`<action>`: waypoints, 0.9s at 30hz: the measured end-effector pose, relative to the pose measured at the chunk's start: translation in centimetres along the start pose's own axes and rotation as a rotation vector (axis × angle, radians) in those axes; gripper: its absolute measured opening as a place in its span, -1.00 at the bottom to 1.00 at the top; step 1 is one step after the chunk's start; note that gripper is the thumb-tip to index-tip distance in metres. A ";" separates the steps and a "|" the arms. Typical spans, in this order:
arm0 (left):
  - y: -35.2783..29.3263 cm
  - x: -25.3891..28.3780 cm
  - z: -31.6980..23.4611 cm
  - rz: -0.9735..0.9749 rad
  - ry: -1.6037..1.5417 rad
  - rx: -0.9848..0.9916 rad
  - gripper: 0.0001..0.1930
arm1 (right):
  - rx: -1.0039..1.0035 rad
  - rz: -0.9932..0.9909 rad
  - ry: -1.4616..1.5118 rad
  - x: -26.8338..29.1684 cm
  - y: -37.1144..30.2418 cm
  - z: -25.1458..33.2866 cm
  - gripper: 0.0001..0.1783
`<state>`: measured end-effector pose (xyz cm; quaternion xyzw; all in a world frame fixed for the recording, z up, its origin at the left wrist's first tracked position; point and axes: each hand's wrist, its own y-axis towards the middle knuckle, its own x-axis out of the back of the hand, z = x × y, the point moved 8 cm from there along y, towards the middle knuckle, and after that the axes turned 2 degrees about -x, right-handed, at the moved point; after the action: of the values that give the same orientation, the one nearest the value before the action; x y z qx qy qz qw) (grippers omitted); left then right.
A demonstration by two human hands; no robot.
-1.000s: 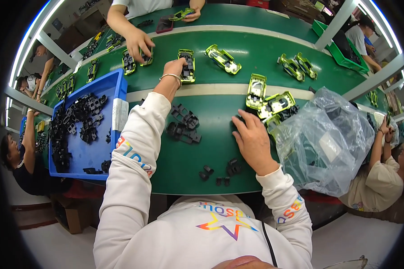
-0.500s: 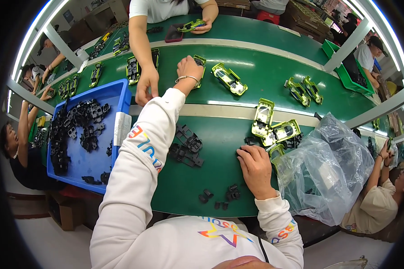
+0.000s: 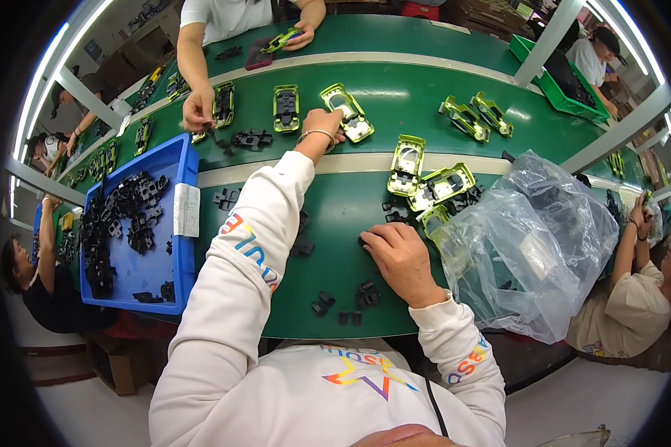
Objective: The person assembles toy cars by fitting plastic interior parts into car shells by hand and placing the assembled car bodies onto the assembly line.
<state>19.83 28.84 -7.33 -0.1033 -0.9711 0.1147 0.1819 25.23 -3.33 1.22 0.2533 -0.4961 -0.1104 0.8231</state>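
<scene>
My left hand [image 3: 323, 125] reaches forward, its curled fingers at the near edge of a lime-green toy car body [image 3: 356, 123] with a pale inside. A similar car body with a black insert [image 3: 285, 109] lies just left of it. My right hand [image 3: 404, 262] rests on the green tabletop, fingers bent over a small black part [image 3: 363, 242] that is mostly covered. Beyond that hand lie more green car bodies [image 3: 406, 165], [image 3: 443, 186], partly overlapping. Small black plastic pieces [image 3: 367, 295] sit near the table's front edge. Black pieces [image 3: 303, 246] show beside my left sleeve.
A blue bin [image 3: 188, 257] of black parts stands at left; a crumpled clear plastic bag [image 3: 499, 261] lies at right. Across the table, a co-worker's hand [image 3: 198, 110] holds a black piece beside a black chassis [image 3: 252, 139]. Two car bodies [image 3: 466, 119] lie farther right.
My left hand has moved from the car body with the black insert to the one on its right. The co-worker's hand now holds a black piece. The whole view has shifted.
</scene>
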 end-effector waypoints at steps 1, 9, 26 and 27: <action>-0.4 0.1 -0.2 -0.018 -0.039 -0.027 -0.67 | -0.008 -0.006 -0.003 0.2 -0.3 -0.2 -0.72; -5.7 1.6 1.1 0.040 -0.410 -0.240 -0.71 | -0.100 -0.009 0.011 0.5 -0.1 -1.2 -0.74; -22.1 13.9 1.2 0.248 -0.969 -0.127 -0.62 | -0.075 0.108 0.108 -6.4 7.4 5.9 -0.58; -22.1 14.1 1.5 0.247 -0.972 -0.137 -0.62 | -0.067 0.105 0.105 -7.4 7.7 5.7 -0.58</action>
<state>2.93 10.92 1.74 -0.1638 -0.9293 0.1065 -0.3135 16.15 4.62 1.75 0.2046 -0.4610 -0.0704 0.8606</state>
